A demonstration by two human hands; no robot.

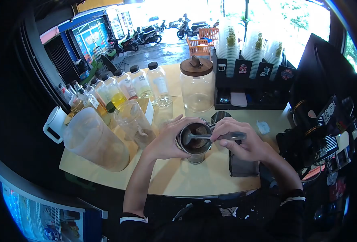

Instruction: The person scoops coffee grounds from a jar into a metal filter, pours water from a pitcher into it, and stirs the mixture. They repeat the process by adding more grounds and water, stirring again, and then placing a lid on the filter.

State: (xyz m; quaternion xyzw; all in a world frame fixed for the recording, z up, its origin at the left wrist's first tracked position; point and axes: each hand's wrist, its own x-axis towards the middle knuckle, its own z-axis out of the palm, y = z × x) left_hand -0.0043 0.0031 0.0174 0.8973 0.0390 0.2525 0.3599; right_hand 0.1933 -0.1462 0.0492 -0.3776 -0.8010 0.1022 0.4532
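Near the middle of the counter, my left hand (168,139) is wrapped round the side of a metal-rimmed cup (194,150) with dark brown contents. A glass base (196,159) shows beneath the cup. My right hand (243,139) grips a metal spoon (202,136) by its handle, and the spoon's bowl is inside the cup, over the brown contents. Below my right hand a dark folded cloth (243,166) lies on the counter. A round dark item behind my right fingers is partly hidden.
Left of my hands stand a clear jar (132,121), a large cloudy container (95,139), a white-handled pitcher (57,125) and several capped bottles (140,82). Behind is a wooden-lidded glass jar (197,88). A black rack (251,90) holds stacked cups; dark equipment (307,133) stands right.
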